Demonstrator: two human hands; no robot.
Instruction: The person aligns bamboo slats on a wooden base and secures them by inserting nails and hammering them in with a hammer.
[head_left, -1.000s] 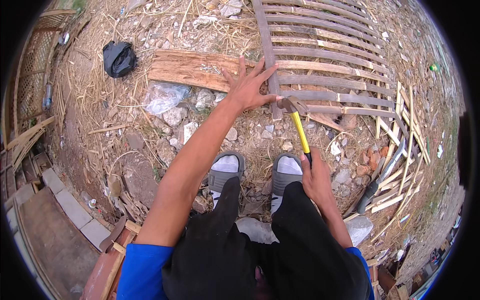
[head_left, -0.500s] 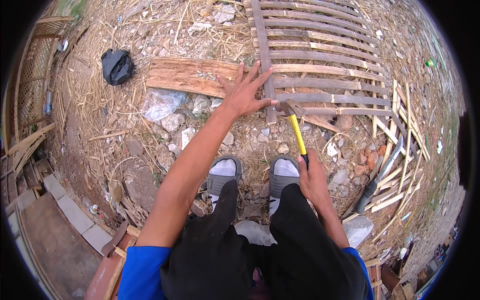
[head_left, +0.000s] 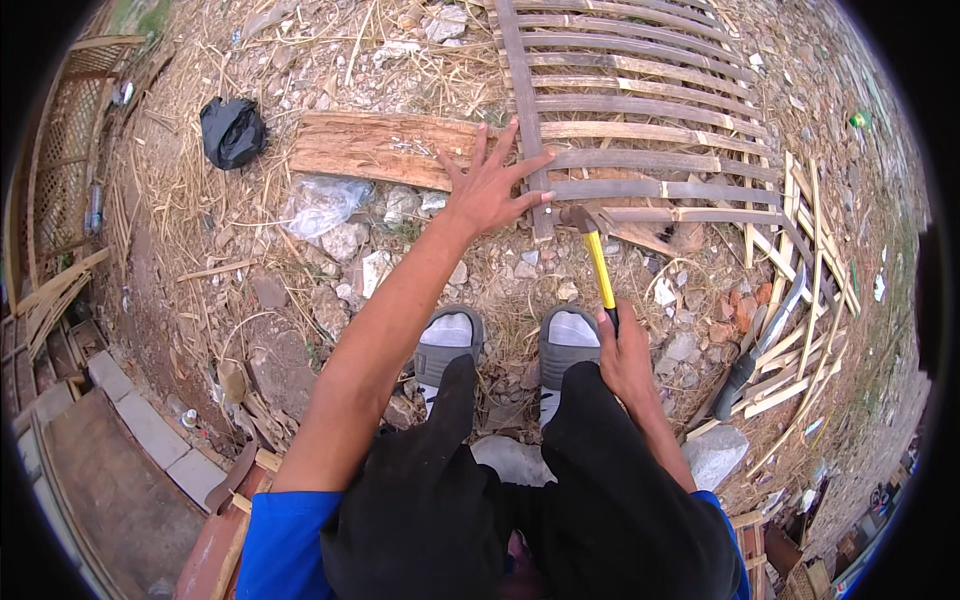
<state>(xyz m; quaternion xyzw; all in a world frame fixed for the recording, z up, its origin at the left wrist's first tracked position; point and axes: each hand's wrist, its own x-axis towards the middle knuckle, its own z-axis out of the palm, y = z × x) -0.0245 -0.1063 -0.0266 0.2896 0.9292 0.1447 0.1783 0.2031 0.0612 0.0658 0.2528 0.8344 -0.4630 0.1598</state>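
Observation:
My left hand point(head_left: 487, 190) lies spread, with its fingers across the near end of the upright strip point(head_left: 523, 100) of a bamboo slat frame point(head_left: 650, 105) and over a brown wooden plank point(head_left: 350, 145). Its thumb rests by the lowest slats, beside a small bright spot that looks like a nail head. Wrapped in my right hand point(head_left: 627, 355) is the black grip of a claw hammer point(head_left: 600, 265) with a yellow shaft. The hammer's head sits just right of the strip, close to my left thumb. Several loose nails point(head_left: 412, 146) lie on the plank.
A large knife point(head_left: 755, 355) with a dark handle lies on cut bamboo strips point(head_left: 800, 375) at right. Left of the plank are a black plastic bag point(head_left: 233, 132) and a clear bag point(head_left: 323, 207). Stones and straw cover the ground around my sandalled feet point(head_left: 450, 335).
The hammer head has shifted slightly right, away from the strip and my left thumb. My left hand stays spread in nearly the same place.

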